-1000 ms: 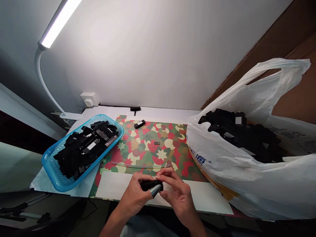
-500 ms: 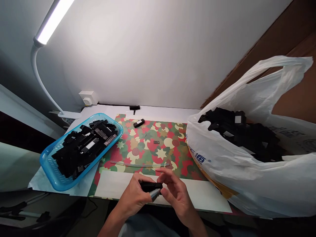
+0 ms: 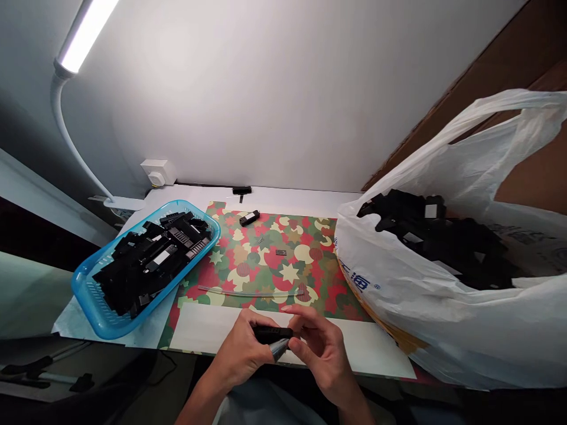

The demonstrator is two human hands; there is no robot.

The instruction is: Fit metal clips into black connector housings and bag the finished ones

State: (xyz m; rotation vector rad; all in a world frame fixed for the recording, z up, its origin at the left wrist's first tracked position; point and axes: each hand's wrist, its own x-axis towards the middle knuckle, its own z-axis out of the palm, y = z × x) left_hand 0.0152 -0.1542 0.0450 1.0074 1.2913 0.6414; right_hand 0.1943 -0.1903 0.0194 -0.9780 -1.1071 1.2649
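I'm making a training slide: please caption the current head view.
Left hand gripping a black part, right hand at its end, between a blue basket and a white bag.

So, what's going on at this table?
A person's left hand grips an elongated black piece, with something silvery beside it, while the right hand is at the piece's right end. On the left, a blue plastic basket holds a pile of black parts; on the right, a white plastic bag holds more black pieces.
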